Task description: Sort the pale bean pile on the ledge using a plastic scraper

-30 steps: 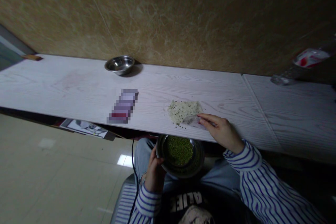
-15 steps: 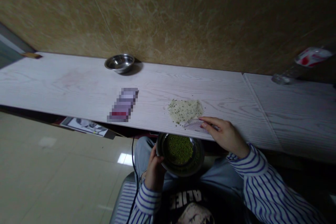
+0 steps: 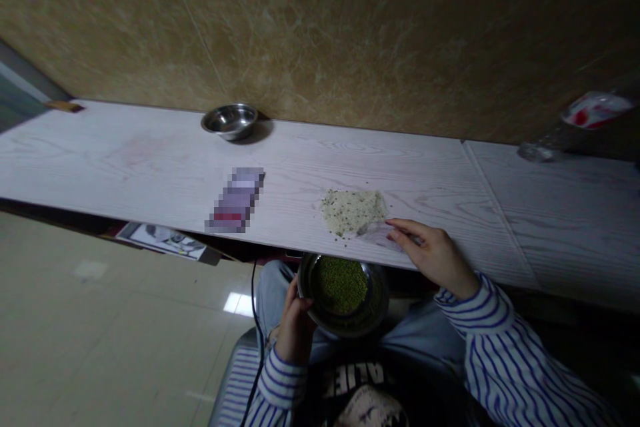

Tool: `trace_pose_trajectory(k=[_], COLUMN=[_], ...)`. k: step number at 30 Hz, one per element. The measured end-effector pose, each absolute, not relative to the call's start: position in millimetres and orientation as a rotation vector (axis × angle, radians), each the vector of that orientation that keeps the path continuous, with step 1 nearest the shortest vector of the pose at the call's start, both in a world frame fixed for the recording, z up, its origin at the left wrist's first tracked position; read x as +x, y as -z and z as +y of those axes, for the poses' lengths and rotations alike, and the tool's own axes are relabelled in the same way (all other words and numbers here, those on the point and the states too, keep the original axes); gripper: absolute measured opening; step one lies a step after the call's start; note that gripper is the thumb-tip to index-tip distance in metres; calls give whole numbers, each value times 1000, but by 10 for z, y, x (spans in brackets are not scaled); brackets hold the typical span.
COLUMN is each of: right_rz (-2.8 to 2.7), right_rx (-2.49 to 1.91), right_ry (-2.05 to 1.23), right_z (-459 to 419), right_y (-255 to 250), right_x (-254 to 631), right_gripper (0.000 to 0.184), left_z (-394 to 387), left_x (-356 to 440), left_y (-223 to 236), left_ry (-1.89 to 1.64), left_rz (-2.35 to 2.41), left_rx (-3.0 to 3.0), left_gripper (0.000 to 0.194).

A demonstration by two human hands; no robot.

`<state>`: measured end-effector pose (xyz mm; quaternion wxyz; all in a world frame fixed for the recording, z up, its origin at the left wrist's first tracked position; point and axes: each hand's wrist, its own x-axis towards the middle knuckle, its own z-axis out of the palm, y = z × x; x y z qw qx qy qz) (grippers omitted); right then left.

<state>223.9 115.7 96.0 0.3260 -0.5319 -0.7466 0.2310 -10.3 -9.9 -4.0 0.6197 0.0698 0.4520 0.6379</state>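
Observation:
My left hand (image 3: 296, 317) grips the left rim of a metal bowl (image 3: 377, 310) that sits at my lap, just under the table's front edge. Green beans (image 3: 343, 283), like mung beans, lie inside it. My right hand (image 3: 433, 250) is closed on a thin, clear plastic piece (image 3: 380, 235), whose exact kind I cannot make out. That piece rests low over the table at the near right edge of a pile of white rice-like grains (image 3: 353, 210) mixed with dark green bits. A few stray beans lie around the pile.
A small metal bowl (image 3: 230, 121) stands by the wall. Left of the pile lies a blurred-out phone-like object (image 3: 237, 200). On the right lies a clear plastic bottle (image 3: 575, 123) with a red and white label. A black cable (image 3: 254, 320) hangs beside my left leg.
My right hand has shifted slightly to the right with the clear plastic piece, away from the grain pile. The left hand and its bowl have stayed in place.

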Motion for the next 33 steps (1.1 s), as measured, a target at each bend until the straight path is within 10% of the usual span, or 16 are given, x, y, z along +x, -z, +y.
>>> trace_pose_trajectory(k=[33], right_rz=[-1876], right_rx=[-1396], right_ry=[-698], right_z=[1116], right_y=[-863], right_x=[2038], right_gripper=[30], left_z=[-116], left_x=[-199], left_y=[110], left_ry=[-1466], left_rz=[971], left_rx=[199], left_gripper=[55])
